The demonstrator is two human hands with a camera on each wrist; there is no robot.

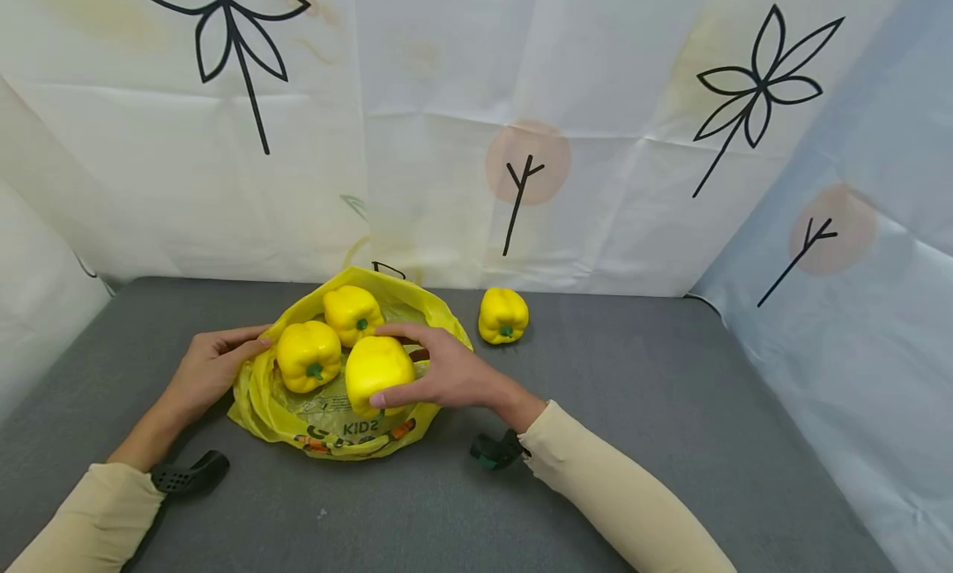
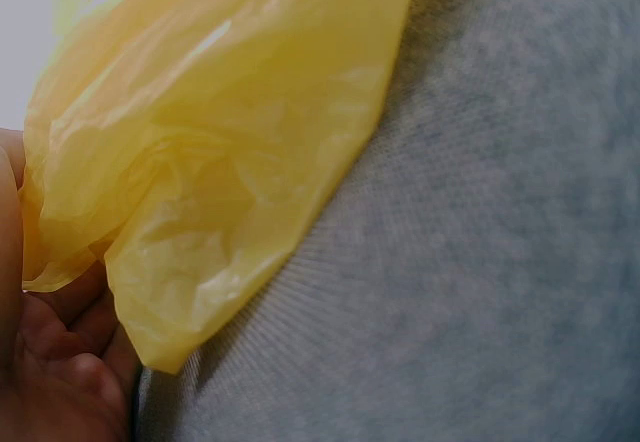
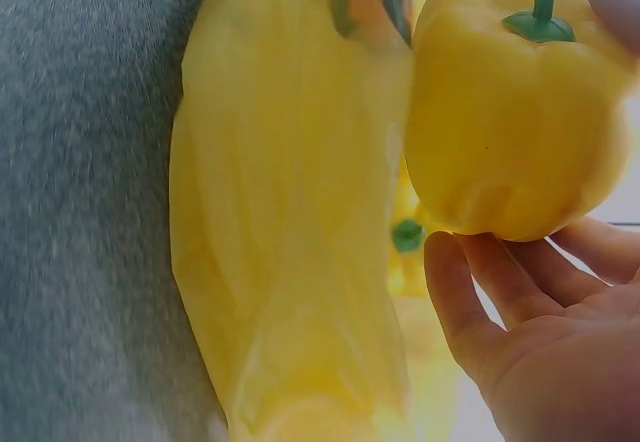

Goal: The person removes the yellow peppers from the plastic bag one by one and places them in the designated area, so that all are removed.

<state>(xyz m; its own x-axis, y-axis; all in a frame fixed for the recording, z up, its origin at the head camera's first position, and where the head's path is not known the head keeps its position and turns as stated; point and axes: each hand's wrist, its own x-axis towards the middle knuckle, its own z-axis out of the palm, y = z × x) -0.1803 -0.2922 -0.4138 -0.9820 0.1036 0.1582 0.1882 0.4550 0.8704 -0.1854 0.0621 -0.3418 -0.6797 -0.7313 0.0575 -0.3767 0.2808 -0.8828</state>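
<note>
A yellow plastic bag (image 1: 260,399) lies open on the grey table, its mouth facing up. Two yellow peppers, one (image 1: 308,356) at the left and one (image 1: 353,312) behind it, sit inside. My left hand (image 1: 212,370) pinches the bag's left rim; in the left wrist view the bag (image 2: 250,132) hangs by that hand (image 2: 70,372). Over the right part of the bag's mouth, my right hand (image 1: 454,370) grips a third pepper (image 1: 375,374) between thumb and fingers. The right wrist view shows this pepper (image 3: 520,112), green stem up in that picture, in the hand (image 3: 550,332), beside the bag (image 3: 290,202).
Another yellow pepper (image 1: 503,317) stands on the table (image 1: 633,408) to the right of the bag, near the back edge. Behind the table hangs a pale cloth (image 1: 432,193) printed with leaves and trees, with another stretch of cloth (image 1: 878,325) at the right.
</note>
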